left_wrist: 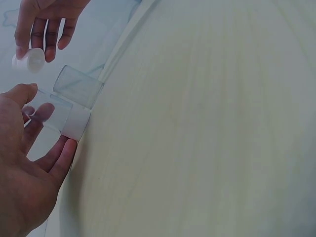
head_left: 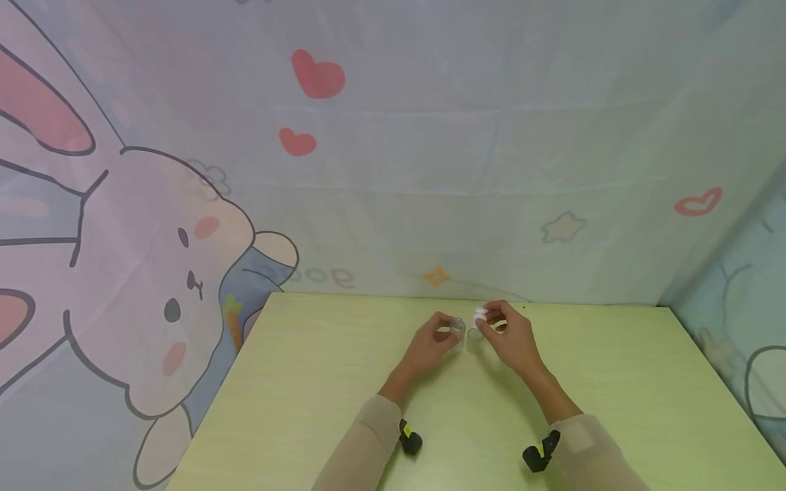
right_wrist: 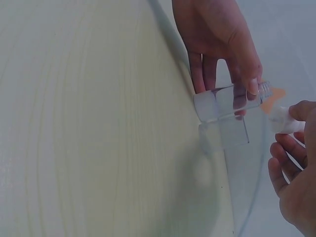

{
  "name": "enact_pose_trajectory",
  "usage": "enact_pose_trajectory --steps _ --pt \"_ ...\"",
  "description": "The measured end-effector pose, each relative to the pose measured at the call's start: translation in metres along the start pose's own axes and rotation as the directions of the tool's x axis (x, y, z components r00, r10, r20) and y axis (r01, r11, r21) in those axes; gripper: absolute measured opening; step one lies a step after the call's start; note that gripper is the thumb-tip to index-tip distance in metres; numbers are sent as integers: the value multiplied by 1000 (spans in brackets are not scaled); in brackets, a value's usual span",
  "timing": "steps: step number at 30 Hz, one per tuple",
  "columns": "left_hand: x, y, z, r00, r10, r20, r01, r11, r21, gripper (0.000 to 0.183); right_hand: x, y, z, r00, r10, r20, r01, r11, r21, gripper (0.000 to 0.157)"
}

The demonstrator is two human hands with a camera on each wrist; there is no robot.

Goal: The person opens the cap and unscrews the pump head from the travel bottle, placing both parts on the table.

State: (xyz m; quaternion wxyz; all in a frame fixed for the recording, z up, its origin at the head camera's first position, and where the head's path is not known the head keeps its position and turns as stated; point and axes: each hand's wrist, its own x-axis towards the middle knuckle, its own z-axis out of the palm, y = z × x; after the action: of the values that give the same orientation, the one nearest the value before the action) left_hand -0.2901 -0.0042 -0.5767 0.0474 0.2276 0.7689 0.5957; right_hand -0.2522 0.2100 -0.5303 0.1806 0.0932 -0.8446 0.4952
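Near the back of the table, my left hand (head_left: 428,346) grips a small clear bottle (right_wrist: 226,100), thumb on one side and fingers on the other. The bottle stands upright; its lower part (left_wrist: 76,123) is white and a threaded, uncapped neck shows at the top in the right wrist view. My right hand (head_left: 514,339) pinches a white cap (right_wrist: 281,120) between thumb and fingers, held apart from the bottle and slightly above the neck. A clear, open cup (left_wrist: 78,87) stands on the table close beside the bottle, below the right hand's fingertips.
The light yellow-green table (head_left: 307,382) ends at a hanging cloth (head_left: 405,204) printed with a rabbit and hearts, just behind both hands. Small black cameras (head_left: 410,440) sit at both wrists, by the beige sleeves.
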Motion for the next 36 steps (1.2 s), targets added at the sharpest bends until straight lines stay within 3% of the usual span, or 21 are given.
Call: enact_pose_trajectory --steps 36 --pt "-1 -4 2 1000 23 2 -23 1000 -12 27 -6 13 -7 1000 25 -1 -25 1000 -18 28"
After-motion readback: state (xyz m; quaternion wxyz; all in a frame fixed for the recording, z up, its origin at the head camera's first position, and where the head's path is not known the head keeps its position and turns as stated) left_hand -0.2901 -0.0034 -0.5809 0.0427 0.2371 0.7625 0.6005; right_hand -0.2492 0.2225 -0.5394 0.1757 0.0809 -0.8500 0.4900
